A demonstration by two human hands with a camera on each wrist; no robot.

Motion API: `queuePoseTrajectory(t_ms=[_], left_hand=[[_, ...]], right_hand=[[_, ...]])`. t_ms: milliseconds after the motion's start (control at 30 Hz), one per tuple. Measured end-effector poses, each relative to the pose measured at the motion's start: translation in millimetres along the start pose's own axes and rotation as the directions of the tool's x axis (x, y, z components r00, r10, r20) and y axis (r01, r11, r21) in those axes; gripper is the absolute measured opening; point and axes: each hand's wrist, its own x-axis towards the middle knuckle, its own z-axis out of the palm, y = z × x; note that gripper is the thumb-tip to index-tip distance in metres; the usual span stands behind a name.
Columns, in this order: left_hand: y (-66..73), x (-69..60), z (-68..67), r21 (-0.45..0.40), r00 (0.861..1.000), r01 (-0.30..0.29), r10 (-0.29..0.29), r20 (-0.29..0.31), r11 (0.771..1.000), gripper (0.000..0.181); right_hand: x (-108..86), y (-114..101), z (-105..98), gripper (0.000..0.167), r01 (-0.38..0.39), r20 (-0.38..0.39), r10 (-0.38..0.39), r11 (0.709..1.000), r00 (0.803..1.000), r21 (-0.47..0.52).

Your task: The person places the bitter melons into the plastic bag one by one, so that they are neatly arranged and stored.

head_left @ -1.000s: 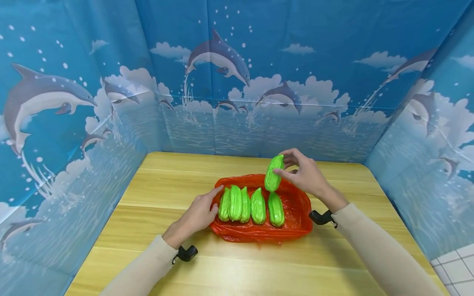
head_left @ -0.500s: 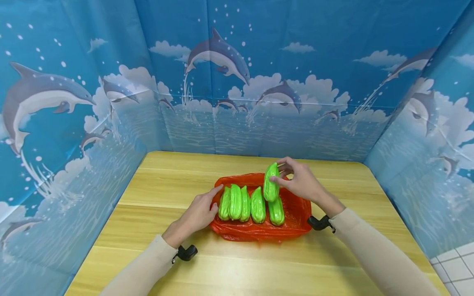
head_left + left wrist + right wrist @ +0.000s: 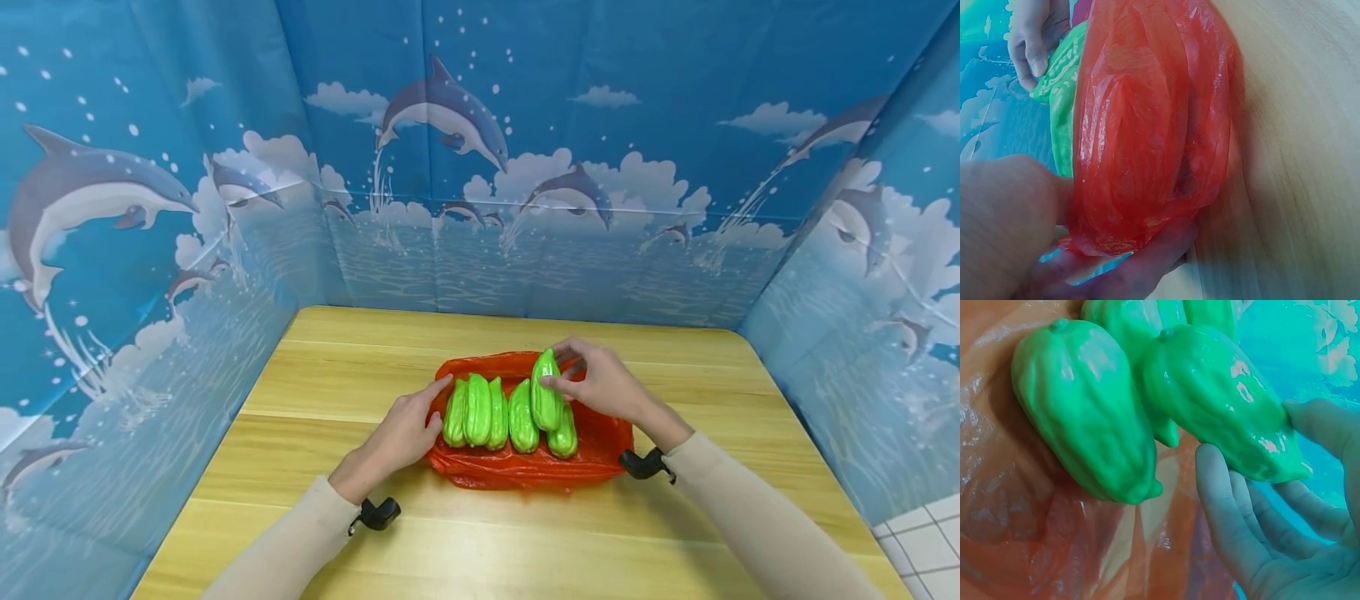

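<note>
My right hand (image 3: 609, 387) pinches a glossy green bitter melon (image 3: 545, 398) near its pointed tip, with thumb and fingers on either side. That melon is tilted above the red plastic bag (image 3: 600, 442), its lower end among the others. Under it on the right lies another bitter melon (image 3: 1085, 412), partly covered in the head view. To its left lie a single bitter melon (image 3: 522, 421) and a tight group of 3 (image 3: 477, 410). My left hand (image 3: 401, 429) grips the bag's left end; in the left wrist view its fingers curl beneath the red film (image 3: 1129, 144).
The bag lies spread open like a basin on a wooden table (image 3: 337, 367). Blue curtains with dolphins (image 3: 442, 117) stand behind the table and along both sides. Each wrist carries a small black camera (image 3: 378, 514). White tiles (image 3: 922, 550) show at the lower right.
My right hand has lowered the bitter melon down and slightly left, from above the bag's back edge to between the melons in it. My left hand has stayed at the bag's left end.
</note>
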Motion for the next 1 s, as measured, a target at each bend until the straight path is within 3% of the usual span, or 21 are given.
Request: queuePoseTrajectory(t_ms=[1000], left_hand=[[-1.8,-1.2,2.0,0.027,1.0,-0.01,0.01,-0.009,1.0,0.069]], right_hand=[[-5.4,10,14,0.066,-0.071,0.102,0.067,0.997,0.993,0.033]])
